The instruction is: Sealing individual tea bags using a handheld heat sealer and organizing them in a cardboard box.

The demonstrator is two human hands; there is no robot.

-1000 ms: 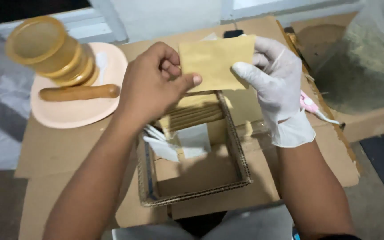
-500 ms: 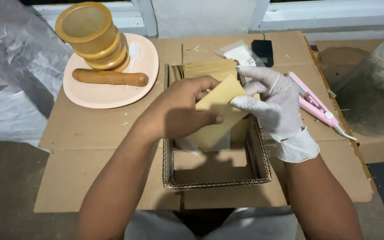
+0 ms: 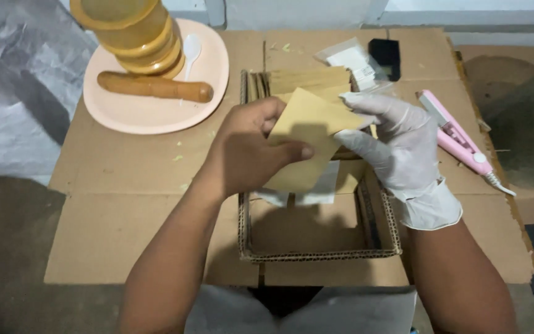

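- A tan paper envelope (image 3: 307, 145) was held between both hands above an open cardboard tray (image 3: 316, 250): the bare left hand (image 3: 248, 151) pinched its lower edge, the gloved right hand (image 3: 397, 145) gripped its upper corner.
- The step was judged to be handling the envelope over the tray; a steady two-handed grip was called for.
- A stack of tan envelopes (image 3: 310, 80) stood in the tray's far end.
- A clear packet (image 3: 350, 59) lay beyond on the tabletop (image 3: 125, 235), a pink tool (image 3: 455, 133) to the right.
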